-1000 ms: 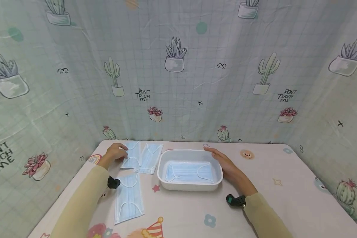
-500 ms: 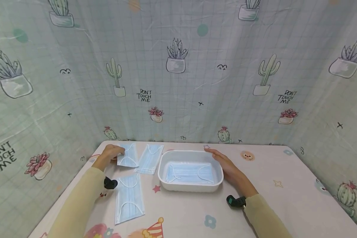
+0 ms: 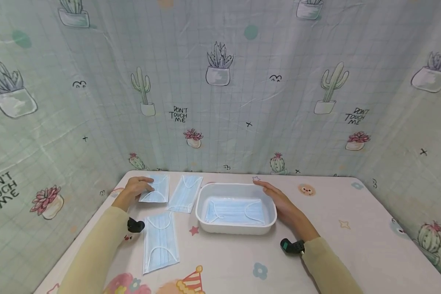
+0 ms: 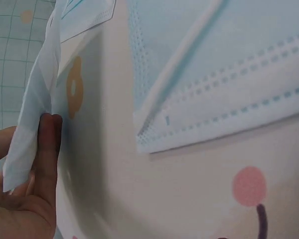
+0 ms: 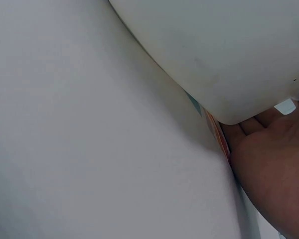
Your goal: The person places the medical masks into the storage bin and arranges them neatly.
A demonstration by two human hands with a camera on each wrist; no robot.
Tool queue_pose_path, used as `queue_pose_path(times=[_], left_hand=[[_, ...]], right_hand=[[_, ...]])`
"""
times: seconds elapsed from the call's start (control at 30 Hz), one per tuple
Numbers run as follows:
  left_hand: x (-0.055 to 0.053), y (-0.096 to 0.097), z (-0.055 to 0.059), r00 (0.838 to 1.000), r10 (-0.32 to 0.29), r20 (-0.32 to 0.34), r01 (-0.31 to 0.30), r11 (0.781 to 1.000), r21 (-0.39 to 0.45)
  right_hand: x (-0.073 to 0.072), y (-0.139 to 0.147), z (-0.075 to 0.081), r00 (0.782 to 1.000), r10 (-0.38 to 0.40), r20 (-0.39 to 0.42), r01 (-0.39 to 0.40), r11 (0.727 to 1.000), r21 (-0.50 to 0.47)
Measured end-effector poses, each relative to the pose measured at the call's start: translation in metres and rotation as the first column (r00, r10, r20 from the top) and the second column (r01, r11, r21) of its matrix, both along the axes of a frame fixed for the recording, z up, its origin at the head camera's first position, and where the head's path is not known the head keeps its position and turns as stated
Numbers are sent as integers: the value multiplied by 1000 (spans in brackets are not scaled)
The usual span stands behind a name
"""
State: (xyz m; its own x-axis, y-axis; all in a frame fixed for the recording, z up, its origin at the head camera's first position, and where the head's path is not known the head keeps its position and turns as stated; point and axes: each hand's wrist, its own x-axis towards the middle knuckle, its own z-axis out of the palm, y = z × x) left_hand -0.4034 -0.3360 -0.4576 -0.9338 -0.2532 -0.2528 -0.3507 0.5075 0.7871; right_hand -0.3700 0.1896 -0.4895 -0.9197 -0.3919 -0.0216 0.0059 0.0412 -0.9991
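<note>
At the back left, my left hand pinches a light blue disposable face mask by its left side. The left wrist view shows this mask raised off the table, its edge between the thumb and the fingers. My right hand rests along the right side of a white plastic basin, fingers stretched toward its back corner. The right wrist view has the palm beside the basin's wall. Inside the basin lies another face mask, flat with its ear loops on top.
A face mask lies left of the basin, and another lies nearer the front, by the left forearm. The table has a printed pink cover. A patterned curtain stands behind it and along both sides.
My left hand has moved left with the pinched mask, which has come away from the mask beside it and turned slightly. The right hand and basin stay in place.
</note>
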Motion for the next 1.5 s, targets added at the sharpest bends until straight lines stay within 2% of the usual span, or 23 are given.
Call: queue_pose_path(times=[0.2,0.33,0.57,0.8,1.0,1.13,1.27,1.5], left_hand=[[-1,3,4,1000,-6,4,6,998,68],[3,4,8,999,-34,-10,34,996,77],[8,4,8,999,-46,7,45,995,93],[9,5,9,998,-56,-8,57,991,119],[9,2,8,998,-62,-29,66,984,166],[9,2,9,998,-54,-12,55,978,201],[11,2,11,999,-48,-11,49,978,202],[15,4,16,995,-77,-57,87,978,190]], right_hand=[[0,3,3,1000,3,-17,-3,1000,-8],[0,3,2,1000,8,-18,-8,1000,-9],[0,0,-3,1000,4,-1,-4,1000,-13],[0,1,-1,1000,4,-14,-3,1000,7],[-1,0,0,1000,-16,4,16,1000,19],[0,0,1,1000,-25,9,24,1000,13],[0,-1,1,1000,-26,5,26,999,19],[0,0,2,1000,-9,8,9,1000,15]])
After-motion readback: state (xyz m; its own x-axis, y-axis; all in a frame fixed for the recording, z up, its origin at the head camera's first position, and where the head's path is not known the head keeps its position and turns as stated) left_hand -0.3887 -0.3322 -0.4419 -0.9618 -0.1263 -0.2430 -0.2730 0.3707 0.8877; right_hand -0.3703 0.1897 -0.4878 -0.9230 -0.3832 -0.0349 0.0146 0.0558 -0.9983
